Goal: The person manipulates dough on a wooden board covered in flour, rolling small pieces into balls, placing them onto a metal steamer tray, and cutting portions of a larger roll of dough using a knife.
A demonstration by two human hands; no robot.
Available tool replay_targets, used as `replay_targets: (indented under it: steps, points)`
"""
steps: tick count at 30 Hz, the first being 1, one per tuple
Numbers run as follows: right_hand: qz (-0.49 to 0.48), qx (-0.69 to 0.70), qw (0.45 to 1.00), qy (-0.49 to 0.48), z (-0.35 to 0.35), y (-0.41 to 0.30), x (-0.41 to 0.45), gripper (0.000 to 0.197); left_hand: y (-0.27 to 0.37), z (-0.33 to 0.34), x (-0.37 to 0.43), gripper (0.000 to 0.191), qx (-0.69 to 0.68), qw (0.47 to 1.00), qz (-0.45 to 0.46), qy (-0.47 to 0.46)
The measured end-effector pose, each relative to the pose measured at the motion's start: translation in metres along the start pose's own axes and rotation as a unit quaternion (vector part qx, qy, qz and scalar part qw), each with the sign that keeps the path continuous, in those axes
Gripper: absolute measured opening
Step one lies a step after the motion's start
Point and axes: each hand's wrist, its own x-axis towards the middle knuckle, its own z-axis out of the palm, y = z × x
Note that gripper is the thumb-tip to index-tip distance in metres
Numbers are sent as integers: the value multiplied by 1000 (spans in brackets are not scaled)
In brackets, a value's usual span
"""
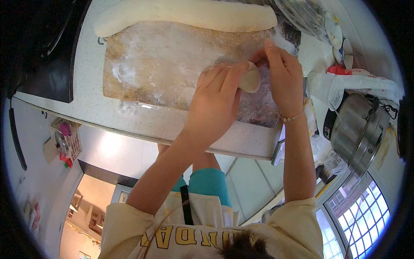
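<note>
My left hand (pixel 215 92) holds a small flattened piece of dough (pixel 250 79) over the right part of a floured wooden board (pixel 155 64). Its fingers rest along the dough's upper left side. My right hand (pixel 281 68), with a bracelet at the wrist, is just right of the dough. Its thumb and fingertips are bent close to the dough's upper edge; whether they touch it or pinch anything cannot be told. A long thick roll of dough (pixel 194 14) lies across the far edge of the board. White flour is spread over the board's surface.
A black cooktop (pixel 48 64) is at the left of the speckled counter (pixel 87 74). On the right stand a large steel pot (pixel 355 129), a clear plastic container (pixel 336 92) and a bowl (pixel 346 53). A knife (pixel 278 150) lies near the front edge. Plastic wrap (pixel 304 16) lies at the back right.
</note>
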Motion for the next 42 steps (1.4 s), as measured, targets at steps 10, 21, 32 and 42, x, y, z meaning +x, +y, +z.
replay_targets:
  steps: [10,21,32,42]
  points:
    - [-67,-171,983,26,3,1,1,51,23,11,-20,43,75,997,30,7]
    - [-22,-221,974,36,20,-9,-13,57,12,14,-23,25,57,991,94,76]
    - [-217,-422,849,233,38,21,31,27,31,17,-13,56,-67,994,-87,25]
    - [37,61,997,-25,-3,0,2,64,12,27,-6,43,77,993,68,53]
